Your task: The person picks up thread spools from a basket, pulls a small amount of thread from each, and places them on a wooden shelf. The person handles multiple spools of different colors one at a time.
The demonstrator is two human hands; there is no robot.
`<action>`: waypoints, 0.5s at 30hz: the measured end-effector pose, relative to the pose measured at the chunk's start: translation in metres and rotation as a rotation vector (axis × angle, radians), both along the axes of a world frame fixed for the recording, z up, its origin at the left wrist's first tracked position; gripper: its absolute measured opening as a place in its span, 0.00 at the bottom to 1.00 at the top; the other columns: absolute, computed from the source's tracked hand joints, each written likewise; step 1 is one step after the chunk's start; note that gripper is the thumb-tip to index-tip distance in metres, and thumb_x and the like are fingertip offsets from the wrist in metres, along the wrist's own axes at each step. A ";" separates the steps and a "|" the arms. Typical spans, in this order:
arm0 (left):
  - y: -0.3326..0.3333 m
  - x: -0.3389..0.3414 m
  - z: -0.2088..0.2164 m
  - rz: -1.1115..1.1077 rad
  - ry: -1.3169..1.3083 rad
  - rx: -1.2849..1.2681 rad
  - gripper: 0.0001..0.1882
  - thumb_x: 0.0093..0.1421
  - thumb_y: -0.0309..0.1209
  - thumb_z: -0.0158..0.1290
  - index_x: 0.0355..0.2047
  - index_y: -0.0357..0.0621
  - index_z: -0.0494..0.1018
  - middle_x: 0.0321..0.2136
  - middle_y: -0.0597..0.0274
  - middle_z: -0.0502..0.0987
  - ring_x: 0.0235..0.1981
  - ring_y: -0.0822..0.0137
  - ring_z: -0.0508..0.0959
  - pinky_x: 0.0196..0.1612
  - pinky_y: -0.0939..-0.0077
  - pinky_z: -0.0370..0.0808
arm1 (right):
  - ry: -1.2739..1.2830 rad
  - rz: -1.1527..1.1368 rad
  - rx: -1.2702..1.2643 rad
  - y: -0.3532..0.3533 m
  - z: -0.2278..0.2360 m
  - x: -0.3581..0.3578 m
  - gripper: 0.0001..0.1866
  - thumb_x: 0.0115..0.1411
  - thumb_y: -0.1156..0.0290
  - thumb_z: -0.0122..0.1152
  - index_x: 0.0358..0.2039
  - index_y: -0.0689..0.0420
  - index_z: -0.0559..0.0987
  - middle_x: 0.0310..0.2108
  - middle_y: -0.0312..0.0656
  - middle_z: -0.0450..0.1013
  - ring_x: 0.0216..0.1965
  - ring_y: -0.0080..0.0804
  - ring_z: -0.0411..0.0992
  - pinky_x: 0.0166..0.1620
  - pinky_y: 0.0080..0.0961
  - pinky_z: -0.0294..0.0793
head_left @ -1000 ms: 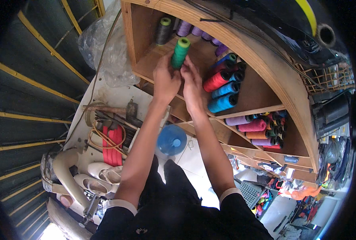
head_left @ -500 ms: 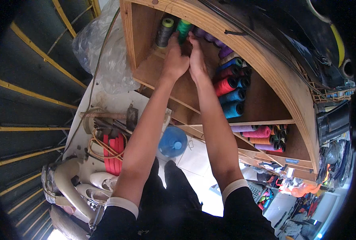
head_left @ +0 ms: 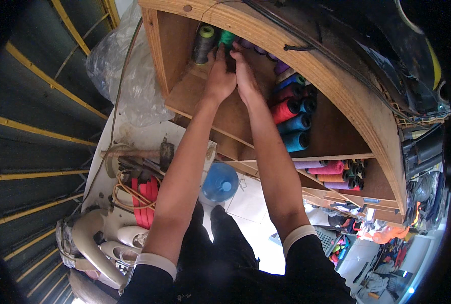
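Note:
Both my hands reach into the top compartment of a wooden shelf (head_left: 185,93), close together. My left hand (head_left: 219,80) has its fingers at the lower left of a green thread spool (head_left: 226,37). From the other side, my right hand (head_left: 244,76) curls its fingers toward the same spool, so it sits between them. The spool's lower end is hidden, and a dark gap lies between the palms. Just left stands a dark grey thread spool (head_left: 204,46) with a light green top. Purple spools (head_left: 281,67) line the back on the right.
Red spools (head_left: 285,110) and blue spools (head_left: 295,142) lie stacked at the compartment's right. Pink spools (head_left: 333,167) fill a lower compartment. A clear plastic bag (head_left: 121,76) hangs by the shelf's left side. Below are a hammer (head_left: 167,153), red straps (head_left: 144,202) and a blue water jug (head_left: 220,182).
The whole view has shifted slightly. My hands remain around the green thread spool, with the right fingers bent a little more inward.

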State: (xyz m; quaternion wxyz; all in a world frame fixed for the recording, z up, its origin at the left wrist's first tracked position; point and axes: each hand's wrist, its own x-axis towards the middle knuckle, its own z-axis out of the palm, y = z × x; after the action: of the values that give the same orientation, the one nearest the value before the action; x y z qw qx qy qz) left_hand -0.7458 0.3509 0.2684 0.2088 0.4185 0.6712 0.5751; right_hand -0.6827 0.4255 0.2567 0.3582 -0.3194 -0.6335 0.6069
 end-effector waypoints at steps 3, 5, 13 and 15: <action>-0.003 -0.003 0.003 -0.006 0.004 -0.065 0.41 0.52 0.27 0.49 0.65 0.35 0.46 0.62 0.30 0.44 0.64 0.40 0.50 0.65 0.61 0.54 | -0.052 0.004 -0.009 -0.015 0.016 -0.002 0.30 0.62 0.62 0.43 0.63 0.61 0.57 0.66 0.46 0.50 0.68 0.35 0.44 0.67 0.29 0.39; -0.003 -0.002 0.002 -0.026 0.006 -0.078 0.42 0.51 0.28 0.49 0.65 0.36 0.44 0.62 0.30 0.42 0.64 0.39 0.50 0.64 0.61 0.54 | -0.055 0.008 0.009 -0.016 0.018 0.001 0.30 0.62 0.62 0.43 0.63 0.61 0.57 0.66 0.45 0.50 0.68 0.35 0.43 0.67 0.29 0.39; -0.001 -0.003 -0.007 -0.062 0.007 -0.103 0.44 0.51 0.28 0.48 0.66 0.39 0.41 0.63 0.31 0.39 0.65 0.39 0.48 0.66 0.63 0.52 | 0.002 0.035 -0.065 -0.028 0.027 0.005 0.32 0.62 0.60 0.45 0.64 0.58 0.57 0.67 0.45 0.48 0.69 0.36 0.41 0.67 0.31 0.36; -0.001 0.000 -0.007 -0.042 -0.002 -0.098 0.42 0.51 0.26 0.48 0.65 0.37 0.43 0.62 0.31 0.41 0.64 0.39 0.49 0.65 0.63 0.53 | -0.003 0.041 -0.092 -0.024 0.024 0.005 0.32 0.61 0.60 0.46 0.64 0.58 0.57 0.67 0.44 0.48 0.68 0.36 0.41 0.67 0.31 0.37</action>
State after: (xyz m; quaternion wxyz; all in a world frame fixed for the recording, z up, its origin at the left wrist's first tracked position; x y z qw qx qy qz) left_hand -0.7461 0.3497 0.2617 0.2420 0.4213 0.6894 0.5373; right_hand -0.6777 0.4010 0.2810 0.3297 -0.3235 -0.6117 0.6422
